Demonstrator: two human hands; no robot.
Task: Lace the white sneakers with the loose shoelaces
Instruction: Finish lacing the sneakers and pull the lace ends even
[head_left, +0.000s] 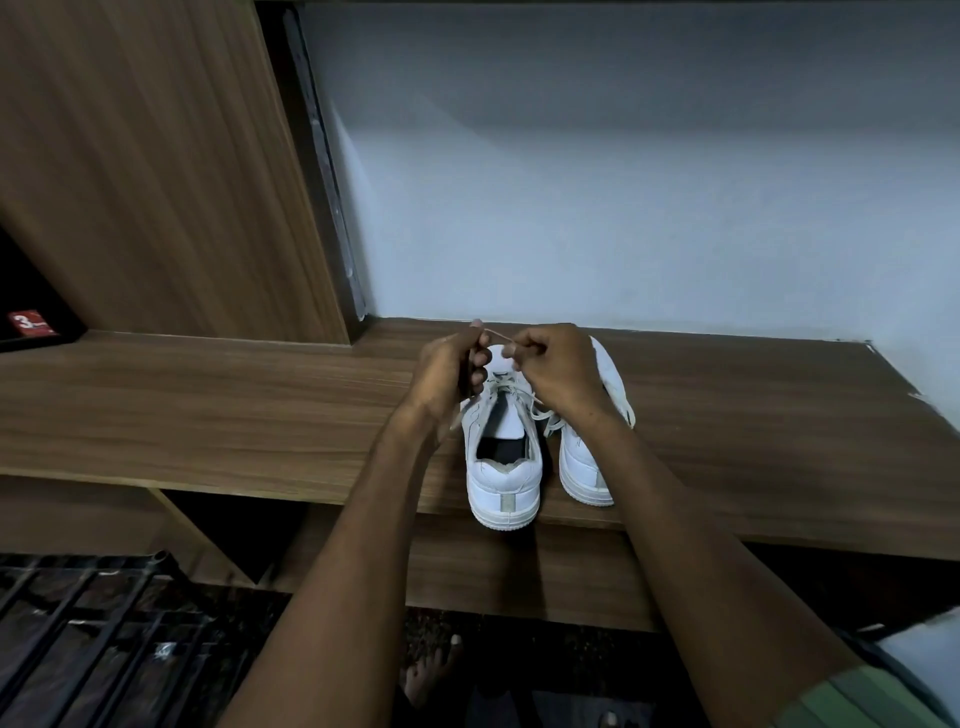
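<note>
White sneakers on wooden shelf (260, 405), heels toward camera | left sneaker (503, 467) upright, right sneaker (587, 452) at its 3 o'clock, tipped on its side | shoelace (497, 336) taut at 12 o'clock above left sneaker | left hand (451, 371) pinches one lace end | right hand (558, 369) pinches the other

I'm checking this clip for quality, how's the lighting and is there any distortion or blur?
Head view: dim overall, with the white sneakers and wall brightest; below the wooden shelf it is almost black; wide-angle bending curves the shelf edges; the shoelace between the left hand and right hand looks soft.
</note>
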